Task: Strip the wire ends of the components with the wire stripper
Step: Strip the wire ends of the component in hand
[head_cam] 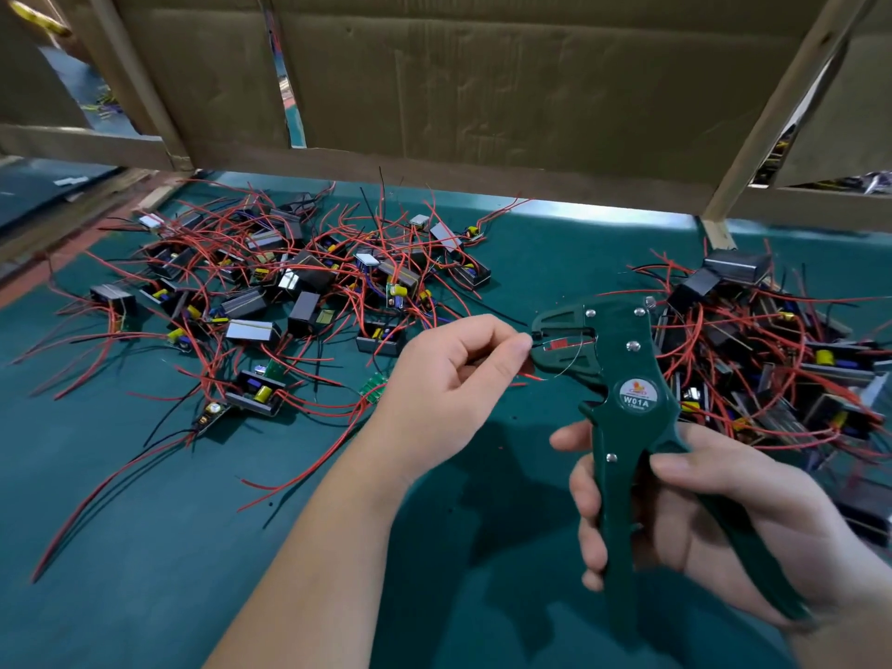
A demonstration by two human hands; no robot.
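My right hand grips the handles of a dark green wire stripper marked W01A, its jaws pointing up and left. My left hand pinches a wire end between thumb and forefinger right at the stripper's jaws; a thin bare strand curves out below the jaws. A short red wire piece shows just under my left fingertips. Which component this wire belongs to is hidden by my hand.
A pile of black components with red and black wires lies at the left on the green table. A second pile sits at the right, behind the stripper. Cardboard panels and wooden slats wall off the back.
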